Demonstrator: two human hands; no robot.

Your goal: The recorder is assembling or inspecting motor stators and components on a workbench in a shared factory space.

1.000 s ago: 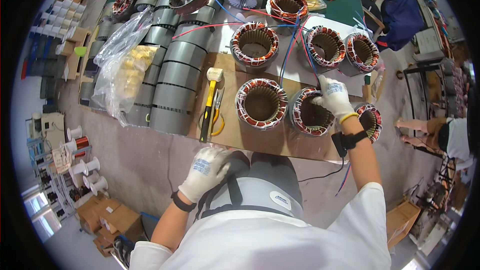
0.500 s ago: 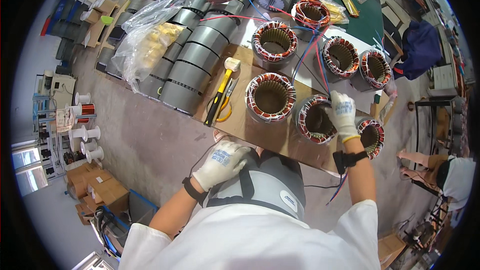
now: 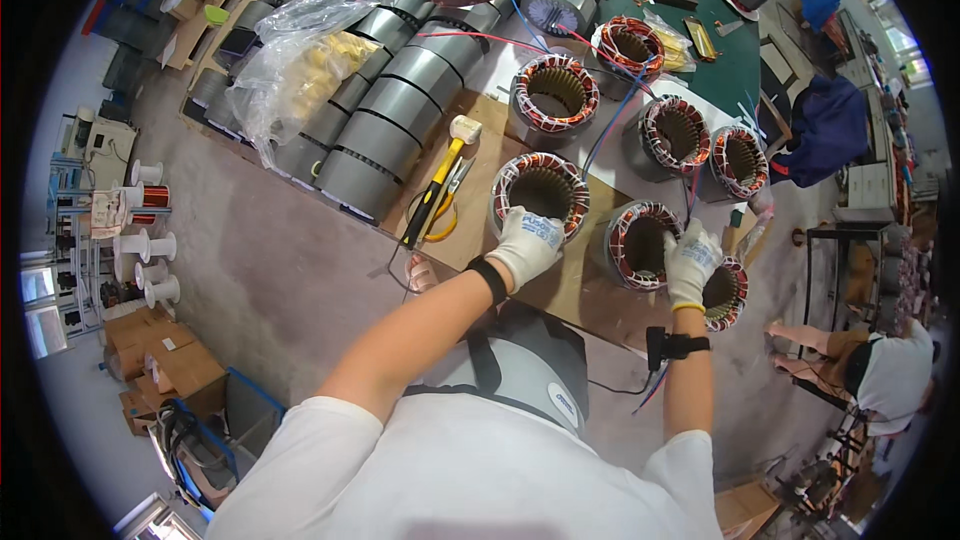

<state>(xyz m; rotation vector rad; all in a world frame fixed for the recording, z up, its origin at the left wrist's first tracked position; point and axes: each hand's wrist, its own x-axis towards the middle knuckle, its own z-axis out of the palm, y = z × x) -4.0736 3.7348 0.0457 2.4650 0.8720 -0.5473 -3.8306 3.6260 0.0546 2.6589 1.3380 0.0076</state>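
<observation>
My gloved left hand (image 3: 530, 246) grips the near rim of a wound motor stator (image 3: 496, 190), its fingers bent over the edge toward the bore. My gloved right hand (image 3: 692, 262) is closed on the right rim of another stator (image 3: 625, 258), which stands upright just to the right. Both stators have a grey steel body and copper windings laced with white cord. Partly hidden behind my right hand is a third stator (image 3: 738, 298) at the table's near right corner. Red and blue lead wires (image 3: 597, 140) run between the stators farther back.
A mallet (image 3: 440, 180) and yellow-handled scissors (image 3: 445, 215) lie left of the stators. Rows of bare steel cores (image 3: 385, 140) fill the table's left side, with a plastic bag (image 3: 290, 80) on top. More wound stators (image 3: 674, 135) stand behind. A person (image 3: 890, 370) is at the far right.
My left hand has risen from my lap and reached forward onto the stator. My right hand stays at its stator's right rim. The view has shifted slightly.
</observation>
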